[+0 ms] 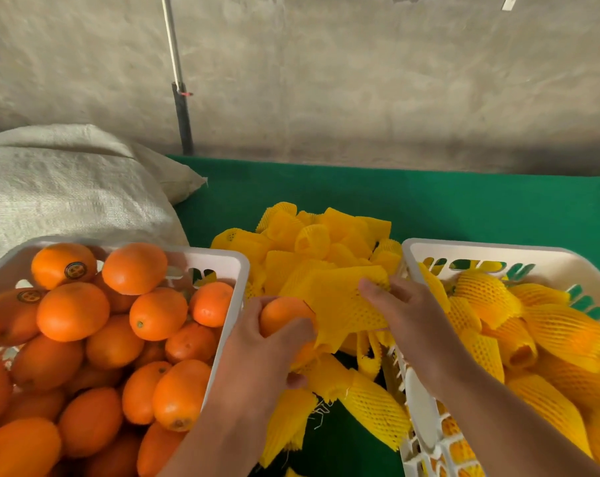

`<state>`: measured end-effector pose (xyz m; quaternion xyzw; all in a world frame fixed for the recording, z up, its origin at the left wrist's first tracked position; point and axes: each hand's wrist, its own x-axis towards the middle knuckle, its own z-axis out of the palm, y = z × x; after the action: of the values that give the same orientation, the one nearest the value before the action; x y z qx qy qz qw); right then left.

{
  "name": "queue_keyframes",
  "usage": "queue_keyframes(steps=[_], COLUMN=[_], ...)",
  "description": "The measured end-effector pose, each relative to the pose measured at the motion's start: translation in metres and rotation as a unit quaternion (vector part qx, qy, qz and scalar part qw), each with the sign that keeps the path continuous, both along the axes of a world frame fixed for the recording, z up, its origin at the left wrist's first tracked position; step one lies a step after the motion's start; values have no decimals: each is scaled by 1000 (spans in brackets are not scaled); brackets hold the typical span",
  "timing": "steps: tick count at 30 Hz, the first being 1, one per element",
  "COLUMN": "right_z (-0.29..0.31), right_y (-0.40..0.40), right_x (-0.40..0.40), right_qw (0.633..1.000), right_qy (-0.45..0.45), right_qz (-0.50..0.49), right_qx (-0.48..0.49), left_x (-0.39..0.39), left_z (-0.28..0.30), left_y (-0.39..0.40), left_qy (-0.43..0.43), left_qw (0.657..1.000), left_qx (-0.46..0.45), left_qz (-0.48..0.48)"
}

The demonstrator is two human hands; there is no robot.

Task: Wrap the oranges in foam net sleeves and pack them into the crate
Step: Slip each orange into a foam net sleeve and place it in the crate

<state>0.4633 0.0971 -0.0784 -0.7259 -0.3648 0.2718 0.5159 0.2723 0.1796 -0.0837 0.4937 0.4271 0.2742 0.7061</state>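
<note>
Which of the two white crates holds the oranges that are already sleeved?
The crate on the right: its fruit sits in yellow foam net sleeves. The crate on the left holds only bare oranges.

Both forearms bare, left hand (264, 352) and right hand (405, 315) ungloved.

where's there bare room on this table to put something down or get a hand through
The widest bare patch is the green cloth behind the sleeve pile, from the woven sack rightward along the wall. A small green patch shows near the front between loose sleeves and the right crate. Crowded: the gap between both crates, where the left hand and right hand work. The left crate is heaped with oranges.
</note>
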Motion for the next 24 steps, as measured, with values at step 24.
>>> queue_keyframes(steps=[24], right_z=[-9], right_y=[-7], right_x=[-21], right_qw=[955], right_qy=[-280], right_qz=[93], right_qx=[8], left_x=[-1], left_z=[4], left_y=[-11], left_qy=[-98], left_qw=[978], left_qx=[-33], left_qz=[-179])
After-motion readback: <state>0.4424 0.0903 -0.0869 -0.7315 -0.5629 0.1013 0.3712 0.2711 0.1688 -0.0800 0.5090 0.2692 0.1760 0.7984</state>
